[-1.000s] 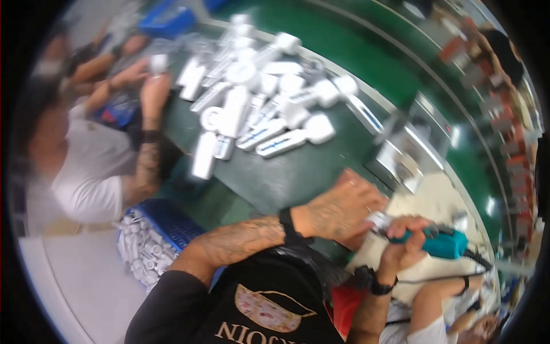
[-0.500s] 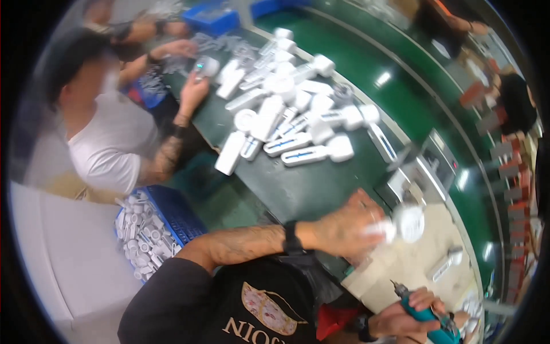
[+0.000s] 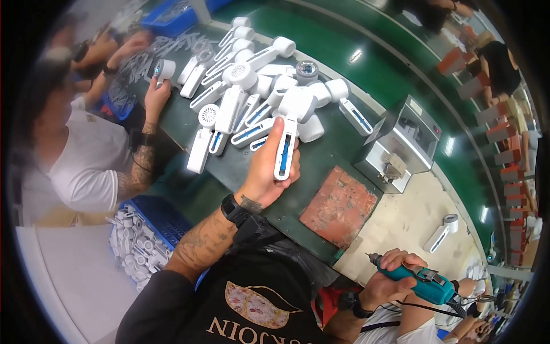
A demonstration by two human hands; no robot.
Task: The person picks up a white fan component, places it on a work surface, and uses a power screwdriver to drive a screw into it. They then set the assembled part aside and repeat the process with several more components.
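My left hand (image 3: 268,172) is closed round the handle of a white handheld fan (image 3: 297,106), thumb along its side. The handle points toward me, and a long slot in it shows something blue inside. The fan's round head is over the near side of a pile of similar white fans (image 3: 229,109) on the dark green table. My right hand (image 3: 382,282), at the lower right, grips a teal electric screwdriver (image 3: 427,285) with its bit pointing left. A reddish square plate (image 3: 339,205) lies between my hands on the table, beyond the screwdriver.
A metal-and-clear-sided device (image 3: 398,152) stands right of the plate. One fan (image 3: 441,234) lies on the beige board (image 3: 369,261). A blue crate (image 3: 154,221) of white parts is at left. A co-worker's hand (image 3: 157,94) holds another fan; other people sit nearby.
My left hand has moved left with a fan, from above the reddish plate to the near side of the pile, uncovering the plate. My right hand still holds the screwdriver. The view has shifted slightly.
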